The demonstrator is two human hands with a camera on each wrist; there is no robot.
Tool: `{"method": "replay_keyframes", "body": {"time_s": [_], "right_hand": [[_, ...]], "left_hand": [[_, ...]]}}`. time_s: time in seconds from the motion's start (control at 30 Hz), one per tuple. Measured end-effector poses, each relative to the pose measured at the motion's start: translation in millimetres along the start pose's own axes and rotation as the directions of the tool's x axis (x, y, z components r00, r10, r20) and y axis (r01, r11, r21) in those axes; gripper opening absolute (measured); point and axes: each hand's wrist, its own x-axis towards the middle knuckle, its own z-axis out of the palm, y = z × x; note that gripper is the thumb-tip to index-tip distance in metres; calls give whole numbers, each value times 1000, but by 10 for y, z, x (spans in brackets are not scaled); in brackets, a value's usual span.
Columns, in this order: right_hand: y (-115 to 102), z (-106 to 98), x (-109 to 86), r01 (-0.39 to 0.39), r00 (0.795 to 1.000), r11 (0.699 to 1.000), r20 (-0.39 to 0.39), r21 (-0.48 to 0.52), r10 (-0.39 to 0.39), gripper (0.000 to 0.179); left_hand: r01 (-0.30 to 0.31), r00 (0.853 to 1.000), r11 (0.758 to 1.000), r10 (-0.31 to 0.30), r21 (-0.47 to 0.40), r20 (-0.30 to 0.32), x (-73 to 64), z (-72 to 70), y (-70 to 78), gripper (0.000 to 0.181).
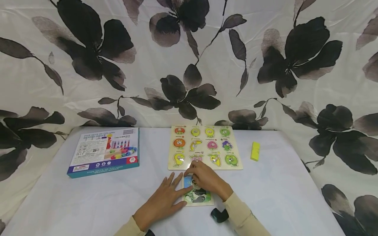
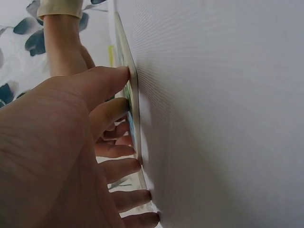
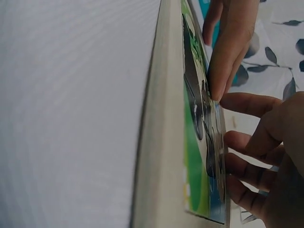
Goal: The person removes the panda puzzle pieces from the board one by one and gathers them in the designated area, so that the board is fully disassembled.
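A small wooden panda puzzle (image 1: 203, 198) lies flat on the table, its picture panel green and blue within a pale frame. My left hand (image 1: 163, 199) rests along its left side with fingers spread, thumb and index finger reaching onto the picture. From the right, my right hand (image 1: 206, 178) bends over the puzzle's upper part. In the right wrist view its fingertips touch the face of the puzzle (image 3: 194, 161), and nothing is seen pinched between them. The hands cover part of the panda's upper body.
Just beyond the puzzle lies a fruit peg board (image 1: 174, 165) with several colourful pieces. A boxed beads set (image 1: 100, 154) sits at the left, and a yellow block (image 1: 255, 151) at the right. A dark curved object (image 1: 219, 215) is by the right sleeve. Floral cloth (image 1: 189, 95) hangs behind the table.
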Motion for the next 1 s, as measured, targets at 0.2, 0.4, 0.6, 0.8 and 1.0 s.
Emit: {"method": "replay_keyframes", "body": {"time_s": [0.2, 0.4, 0.6, 0.8, 1.0], "right_hand": [[9, 17, -13, -9, 1000, 997, -12, 75, 10, 31], [20, 30, -12, -16, 1000, 993, -18, 116, 19, 32], [24, 28, -15, -33, 999, 991, -15, 128, 35, 31], [20, 27, -15, -26, 999, 992, -16, 125, 28, 28], [21, 33, -8, -25, 1000, 991, -14, 133, 28, 29]], "left_hand": [[2, 1000, 1000, -2, 2, -2, 8, 11, 2, 50], [22, 1000, 1000, -22, -8, -20, 32, 32, 41, 50], [58, 998, 997, -57, 51, -20, 81, 69, 107, 59], [72, 997, 989, -68, 128, -39, 86, 94, 138, 60], [73, 996, 991, -67, 110, -57, 80, 92, 157, 58]]}}
